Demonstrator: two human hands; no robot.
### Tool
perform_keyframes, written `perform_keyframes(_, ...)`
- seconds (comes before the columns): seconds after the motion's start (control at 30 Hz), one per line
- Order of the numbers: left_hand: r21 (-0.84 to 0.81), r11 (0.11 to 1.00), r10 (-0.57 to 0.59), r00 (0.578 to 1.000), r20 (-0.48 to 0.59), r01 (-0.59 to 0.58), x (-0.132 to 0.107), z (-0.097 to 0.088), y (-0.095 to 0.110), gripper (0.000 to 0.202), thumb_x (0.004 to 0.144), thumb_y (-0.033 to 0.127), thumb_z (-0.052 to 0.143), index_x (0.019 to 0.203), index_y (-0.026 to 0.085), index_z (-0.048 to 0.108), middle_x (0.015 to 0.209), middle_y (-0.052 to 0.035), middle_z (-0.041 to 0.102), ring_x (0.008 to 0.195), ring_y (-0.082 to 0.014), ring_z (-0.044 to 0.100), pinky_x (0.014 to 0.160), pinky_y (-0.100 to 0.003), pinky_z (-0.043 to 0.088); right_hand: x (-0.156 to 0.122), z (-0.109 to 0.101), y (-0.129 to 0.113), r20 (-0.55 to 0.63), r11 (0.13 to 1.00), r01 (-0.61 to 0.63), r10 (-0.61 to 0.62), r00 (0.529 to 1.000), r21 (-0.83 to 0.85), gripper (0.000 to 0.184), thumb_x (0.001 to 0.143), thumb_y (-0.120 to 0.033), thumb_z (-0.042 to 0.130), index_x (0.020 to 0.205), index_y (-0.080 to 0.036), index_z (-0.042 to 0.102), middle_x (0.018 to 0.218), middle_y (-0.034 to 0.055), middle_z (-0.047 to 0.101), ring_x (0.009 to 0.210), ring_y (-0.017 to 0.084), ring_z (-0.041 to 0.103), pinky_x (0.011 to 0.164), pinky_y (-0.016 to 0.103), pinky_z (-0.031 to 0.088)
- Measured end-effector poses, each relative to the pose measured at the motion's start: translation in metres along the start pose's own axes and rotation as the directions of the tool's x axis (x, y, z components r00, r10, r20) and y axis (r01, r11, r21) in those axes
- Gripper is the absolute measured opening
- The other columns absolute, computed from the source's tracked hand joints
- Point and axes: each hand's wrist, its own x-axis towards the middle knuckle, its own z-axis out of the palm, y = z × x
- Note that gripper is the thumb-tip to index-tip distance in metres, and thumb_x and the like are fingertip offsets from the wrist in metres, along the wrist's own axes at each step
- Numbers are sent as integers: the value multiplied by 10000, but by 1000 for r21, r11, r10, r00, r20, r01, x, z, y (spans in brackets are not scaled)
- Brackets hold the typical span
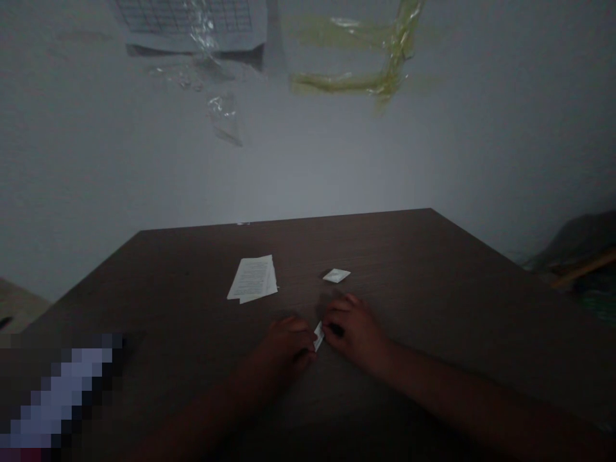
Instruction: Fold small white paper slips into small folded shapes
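Note:
Close together over the near middle of the table, both my hands grip a small folded piece of white paper (318, 336). My left hand (291, 343) pinches its left side, fingers curled. On the right side, the fingers of my right hand (353, 327) are closed on the same paper. Much of the paper is hidden behind the fingers. Just beyond my right hand lies another small folded paper (337, 275), diamond-shaped. Farther left, a few printed paper sheets (253, 278) lie overlapping, apart from my hands.
The dark wooden table (385, 244) meets a pale wall (337, 167) at its back edge. A blurred-out, pixelated object (62, 391) is at the lower left. Taped on the wall hang a gridded sheet (187, 22) and yellowish tape strips (341, 83). Dark items (587, 244) stand beyond the right edge.

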Motion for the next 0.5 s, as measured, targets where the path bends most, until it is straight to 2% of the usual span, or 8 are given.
perform_keyframes(0.17, 61, 997, -52, 998, 38, 49, 4, 1, 5, 149, 989, 89, 757, 960, 232, 786, 1169, -27, 829, 1166, -278, 761, 1057, -423, 518, 10, -7, -2, -10, 992, -109, 110, 994, 59, 92, 953, -175, 899, 933, -248, 847, 1066, 64, 848, 1114, 321, 747, 1054, 509, 518)
perform_keyframes(0.37, 128, 992, -13, 998, 56, 6, 2, -9, 14, 149, 997, 95, 734, 1018, 240, 765, 1219, -40, 832, 1246, -317, 756, 1073, -450, 494, 17, -8, -11, -26, 966, -259, 259, 966, 16, 115, 949, -242, 922, 882, -231, 829, 1072, 89, 811, 1103, 322, 734, 978, 466, 519)
perform_keyframes(0.5, 183, 983, 11, 998, 57, -22, 0, -8, 18, 194, 984, 82, 704, 1064, 248, 764, 1237, -48, 846, 1256, -329, 762, 1087, -457, 498, 20, -3, -12, -67, 962, -274, 273, 960, -1, 187, 953, -285, 932, 833, -235, 798, 1022, 85, 789, 1052, 309, 720, 937, 445, 523)
